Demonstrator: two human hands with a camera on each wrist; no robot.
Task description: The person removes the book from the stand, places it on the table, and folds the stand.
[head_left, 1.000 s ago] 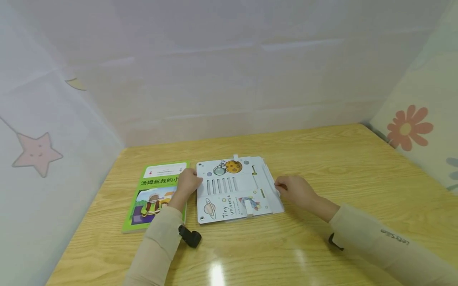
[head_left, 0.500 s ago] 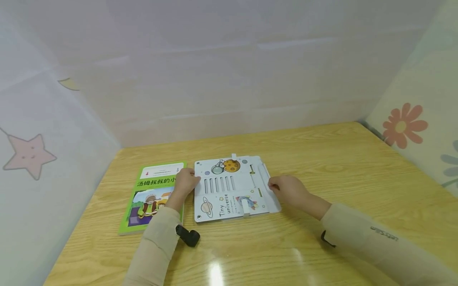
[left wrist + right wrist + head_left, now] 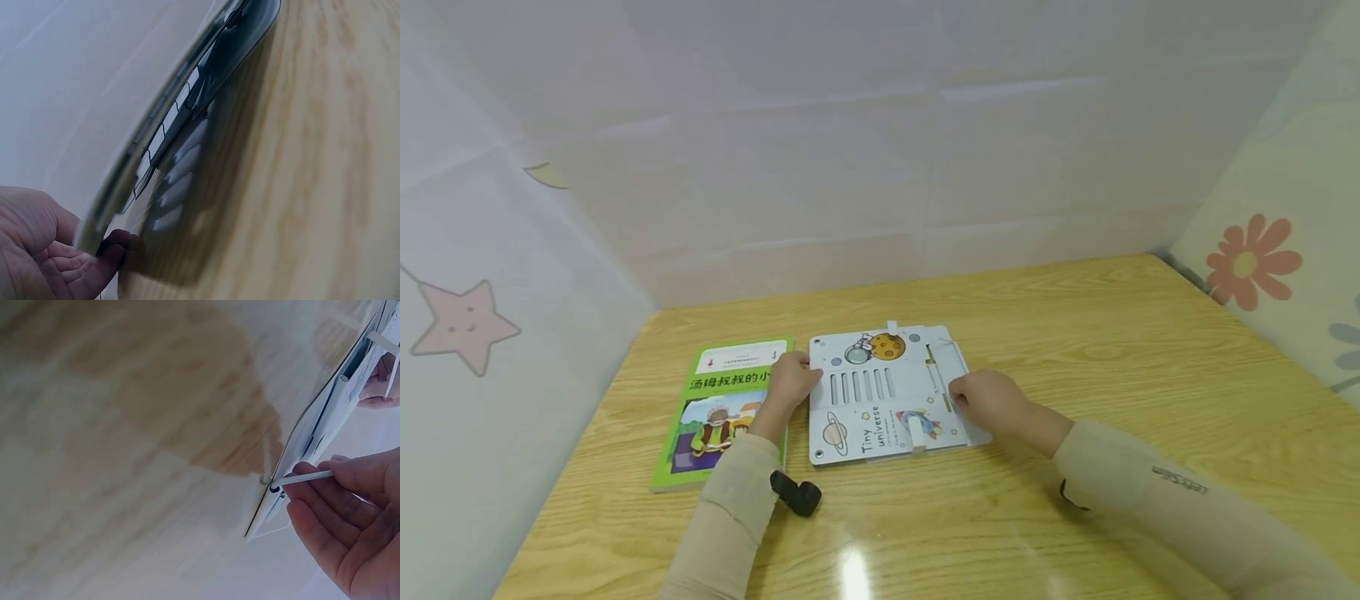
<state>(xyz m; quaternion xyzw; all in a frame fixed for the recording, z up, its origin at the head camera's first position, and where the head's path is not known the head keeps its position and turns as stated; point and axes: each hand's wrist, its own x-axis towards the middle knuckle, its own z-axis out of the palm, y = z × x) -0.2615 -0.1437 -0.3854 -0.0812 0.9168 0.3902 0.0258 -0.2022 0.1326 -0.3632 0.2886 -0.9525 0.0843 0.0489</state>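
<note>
A white book stand (image 3: pixel 910 382) printed with "Tiny universe", planets, an astronaut and a rocket lies on the table. It has a row of slots and white page clips (image 3: pixel 917 435) at its near and far edges. My left hand (image 3: pixel 792 383) grips the stand's left edge. In the left wrist view the left hand (image 3: pixel 37 244) has thumb and fingers on opposite sides of the panel edge (image 3: pixel 94 228). Over the stand's right part is my right hand (image 3: pixel 992 402). The right wrist view shows it pinching a thin white bar (image 3: pixel 306 478) attached to the stand.
Left of the stand lies a green picture book (image 3: pixel 673 471), partly covered by the left forearm. A black wrist camera (image 3: pixel 797 493) sits at the left cuff. The wooden table (image 3: pixel 1075 517) meets a pale sheet wall (image 3: pixel 820 167) behind and at the sides.
My right hand has moved left, from the stand's right edge to over its right part, with the white bar turning inward. My left hand keeps its hold on the left edge.
</note>
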